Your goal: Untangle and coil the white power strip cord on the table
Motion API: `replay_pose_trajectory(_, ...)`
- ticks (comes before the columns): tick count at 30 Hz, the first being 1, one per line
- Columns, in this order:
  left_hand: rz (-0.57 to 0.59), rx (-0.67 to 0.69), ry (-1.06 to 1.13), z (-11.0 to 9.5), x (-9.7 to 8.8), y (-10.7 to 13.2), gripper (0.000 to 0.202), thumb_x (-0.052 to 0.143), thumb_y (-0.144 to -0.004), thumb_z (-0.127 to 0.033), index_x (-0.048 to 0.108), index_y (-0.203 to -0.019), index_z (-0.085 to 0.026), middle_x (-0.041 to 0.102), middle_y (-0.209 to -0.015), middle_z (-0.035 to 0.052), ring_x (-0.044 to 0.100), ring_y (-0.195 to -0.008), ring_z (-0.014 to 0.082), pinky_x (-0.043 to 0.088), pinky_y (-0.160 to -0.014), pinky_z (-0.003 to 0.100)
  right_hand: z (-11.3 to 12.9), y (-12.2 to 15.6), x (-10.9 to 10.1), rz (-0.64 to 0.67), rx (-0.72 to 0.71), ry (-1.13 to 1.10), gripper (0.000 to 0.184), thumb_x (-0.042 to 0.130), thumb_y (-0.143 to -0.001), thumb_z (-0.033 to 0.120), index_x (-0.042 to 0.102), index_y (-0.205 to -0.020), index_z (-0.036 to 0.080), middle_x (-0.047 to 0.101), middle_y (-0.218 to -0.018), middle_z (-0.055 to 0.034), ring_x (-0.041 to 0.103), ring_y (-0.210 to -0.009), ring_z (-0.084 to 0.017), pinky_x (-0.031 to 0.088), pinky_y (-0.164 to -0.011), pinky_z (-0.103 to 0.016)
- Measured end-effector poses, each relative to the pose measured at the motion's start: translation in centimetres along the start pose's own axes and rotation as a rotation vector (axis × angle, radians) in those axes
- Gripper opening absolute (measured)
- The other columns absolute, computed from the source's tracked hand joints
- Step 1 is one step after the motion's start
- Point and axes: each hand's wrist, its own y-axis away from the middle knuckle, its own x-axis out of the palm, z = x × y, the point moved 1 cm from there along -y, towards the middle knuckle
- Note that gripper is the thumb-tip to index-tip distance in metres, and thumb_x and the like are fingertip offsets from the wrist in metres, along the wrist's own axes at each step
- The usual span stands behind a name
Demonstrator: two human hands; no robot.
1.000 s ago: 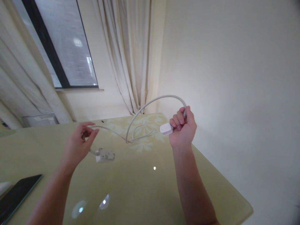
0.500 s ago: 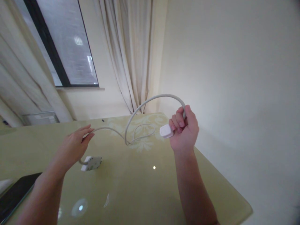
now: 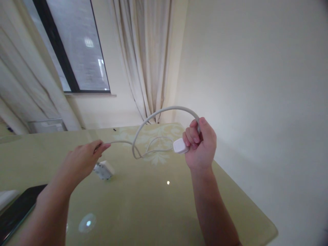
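Note:
A white power cord (image 3: 164, 110) arcs up above the table and loops down in the middle. My right hand (image 3: 200, 141) is closed round the cord close to its end, with the white plug (image 3: 180, 146) sticking out to the left of the fingers. My left hand (image 3: 85, 159) pinches the same cord between thumb and fingers further along. Below that hand a white socket block (image 3: 104, 170) appears tilted, just over or touching the table; which one I cannot tell. Part of the block's cord is hidden by the left hand.
The glossy pale green table (image 3: 143, 208) has a rounded right corner and meets a bare wall. A thin white cable (image 3: 161, 137) shows near its far edge. A dark flat device (image 3: 20, 210) lies at the left. Curtains (image 3: 151, 51) and a window stand behind.
My left hand has shut more tightly on the cord and lies slightly further right. The socket block has turned and shifted a little right. The cord loop sits slightly lower.

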Motion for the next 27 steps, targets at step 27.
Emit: replay_pose_trajectory(27, -0.384, 0.261, 1.132, -10.4, 2.8, 2.8, 0.031, 0.054, -0.106, -0.045, 0.070, -0.111, -0.019, 0.080, -0.102, 0.0080, 0.076, -0.092, 0.0207, 0.061, -0.088, 0.036, -2.8, 0.7, 0.8, 0.182, -0.467, 0.945, 0.016, 0.062, -0.103, 0.035, 0.073, -0.105, 0.024, 0.071, -0.108, -0.0095, 0.062, -0.106, -0.024, 0.048, -0.097, -0.039)
